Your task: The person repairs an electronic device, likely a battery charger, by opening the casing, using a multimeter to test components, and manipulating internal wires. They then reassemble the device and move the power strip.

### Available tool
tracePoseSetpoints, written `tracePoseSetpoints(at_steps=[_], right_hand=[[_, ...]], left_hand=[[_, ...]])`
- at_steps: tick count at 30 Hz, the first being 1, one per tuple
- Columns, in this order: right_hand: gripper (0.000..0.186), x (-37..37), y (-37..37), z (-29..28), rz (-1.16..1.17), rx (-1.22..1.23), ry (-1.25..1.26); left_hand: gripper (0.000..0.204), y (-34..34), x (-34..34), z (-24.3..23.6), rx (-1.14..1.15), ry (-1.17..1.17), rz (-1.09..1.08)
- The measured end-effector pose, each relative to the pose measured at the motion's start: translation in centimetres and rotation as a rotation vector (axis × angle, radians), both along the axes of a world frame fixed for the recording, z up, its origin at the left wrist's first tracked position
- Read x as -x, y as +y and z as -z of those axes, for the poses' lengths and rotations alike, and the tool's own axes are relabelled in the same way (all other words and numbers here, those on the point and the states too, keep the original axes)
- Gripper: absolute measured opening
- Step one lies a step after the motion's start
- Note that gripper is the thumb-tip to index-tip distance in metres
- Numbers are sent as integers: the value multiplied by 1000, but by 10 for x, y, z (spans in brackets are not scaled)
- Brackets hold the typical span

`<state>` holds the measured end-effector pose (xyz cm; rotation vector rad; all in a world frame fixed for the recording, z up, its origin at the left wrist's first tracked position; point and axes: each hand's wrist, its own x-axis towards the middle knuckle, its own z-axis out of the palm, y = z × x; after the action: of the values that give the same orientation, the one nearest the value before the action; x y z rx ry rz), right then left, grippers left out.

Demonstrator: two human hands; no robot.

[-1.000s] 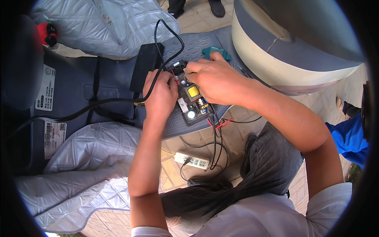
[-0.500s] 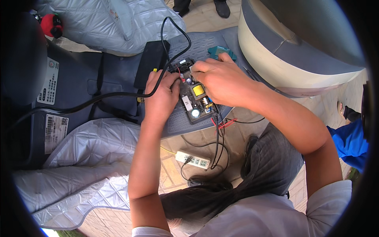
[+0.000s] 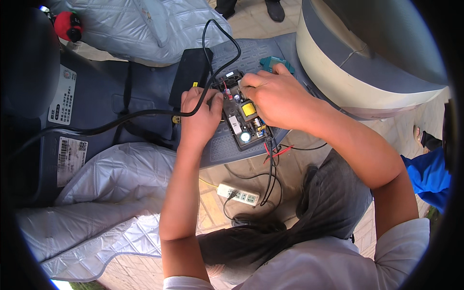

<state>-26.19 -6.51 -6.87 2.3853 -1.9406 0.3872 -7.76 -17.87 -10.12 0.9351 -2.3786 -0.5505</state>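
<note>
An opened charger lies on the grey footboard, its circuit board bare. A yellow-wrapped transformer, a round capacitor and a small fan show on it. My left hand is closed at the charger's upper left side, fingers curled; what they grip is hidden. A thick black cable passes over that hand. My right hand is closed at the upper right edge of the charger, fingertips pressed against it near the fan. Black and red leads come out of the charger's near end.
Left of the charger lies a flat black box. A teal device sits beyond my right hand, near the curved cream-and-grey panel. A white power strip rests on the paving below. Silver quilted covers drape the vehicle. Another person's shoes stand behind.
The whole view has shifted slightly, so things appear a little farther right. My left thumb has moved up a little. Both hands stay at the charger.
</note>
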Motion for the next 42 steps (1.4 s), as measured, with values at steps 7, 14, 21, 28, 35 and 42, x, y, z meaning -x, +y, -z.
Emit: tracePoseSetpoints(at_steps=[7, 14, 21, 28, 35, 42], right_hand=[[28, 1, 2, 0, 18, -54, -36], [27, 3, 1, 0, -21, -33, -32], [24, 4, 0, 3, -39, -9, -76], [29, 4, 0, 0, -56, -18, -167], [39, 4, 0, -10, -44, -132, -191], [36, 2, 2, -4, -31, -34, -205]], left_hand=[[21, -10, 15, -25, -785, -45, -96], [14, -31, 21, -31, -888, -46, -92], [20, -27, 20, -22, -623, -71, -42], [25, -20, 22, -11, -719, 64, -131], [24, -17, 28, -14, -712, -5, -192], [25, -23, 23, -17, -689, -31, -129]])
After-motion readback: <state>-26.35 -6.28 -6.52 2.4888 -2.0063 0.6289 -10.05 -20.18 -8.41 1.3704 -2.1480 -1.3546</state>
